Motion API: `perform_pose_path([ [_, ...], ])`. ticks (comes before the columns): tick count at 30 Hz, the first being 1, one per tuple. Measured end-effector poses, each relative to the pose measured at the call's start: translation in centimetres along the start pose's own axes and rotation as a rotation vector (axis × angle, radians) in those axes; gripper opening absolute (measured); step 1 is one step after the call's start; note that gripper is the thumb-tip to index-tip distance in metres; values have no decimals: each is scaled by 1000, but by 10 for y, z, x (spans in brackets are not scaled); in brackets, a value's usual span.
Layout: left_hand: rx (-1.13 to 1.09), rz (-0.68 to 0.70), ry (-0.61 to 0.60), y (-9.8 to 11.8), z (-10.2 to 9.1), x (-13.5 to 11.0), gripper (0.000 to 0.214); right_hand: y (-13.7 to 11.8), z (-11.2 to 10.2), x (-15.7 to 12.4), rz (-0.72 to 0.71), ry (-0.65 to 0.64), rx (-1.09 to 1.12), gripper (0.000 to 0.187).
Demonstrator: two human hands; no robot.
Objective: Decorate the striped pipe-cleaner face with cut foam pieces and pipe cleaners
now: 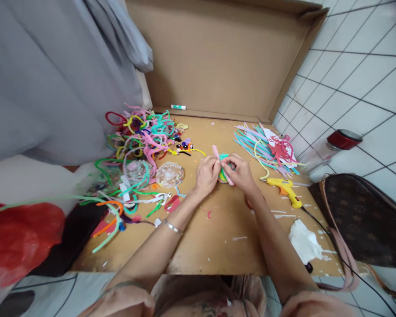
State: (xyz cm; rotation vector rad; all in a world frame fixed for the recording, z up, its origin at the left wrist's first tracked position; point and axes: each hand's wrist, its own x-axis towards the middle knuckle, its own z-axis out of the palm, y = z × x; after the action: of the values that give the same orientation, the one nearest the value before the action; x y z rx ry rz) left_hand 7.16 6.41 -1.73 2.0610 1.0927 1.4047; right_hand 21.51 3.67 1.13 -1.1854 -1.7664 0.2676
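Observation:
My left hand and my right hand meet over the middle of a flat cardboard sheet. Both are closed around a small round piece of coiled pipe cleaners, green, yellow and teal. A pink pipe cleaner runs across it, pinched by the fingers of both hands. A silver bangle sits on my left wrist.
A tangled heap of coloured pipe cleaners lies to the left, a straighter bundle to the right. A yellow glue gun with its cord, a white tissue, a brown bag, a red-lidded jar and an upright cardboard wall surround the spot.

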Motion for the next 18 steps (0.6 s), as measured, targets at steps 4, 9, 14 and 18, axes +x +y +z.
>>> perform_pose_path([
  [4, -2, -14, 2, 2, 0, 1, 29, 0, 0, 0, -18, -1, -12, 11],
  [9, -9, -20, 8, 2, 0, 2, 29, -2, 1, 1, -21, 2, -27, 11],
  [14, -55, -32, 3, 1, 0, 1, 30, -4, 2, 0, -32, 10, -33, 12],
  [18, -106, -29, 5, 0, -2, -1, 31, -3, 0, 0, -31, 7, -29, 11],
])
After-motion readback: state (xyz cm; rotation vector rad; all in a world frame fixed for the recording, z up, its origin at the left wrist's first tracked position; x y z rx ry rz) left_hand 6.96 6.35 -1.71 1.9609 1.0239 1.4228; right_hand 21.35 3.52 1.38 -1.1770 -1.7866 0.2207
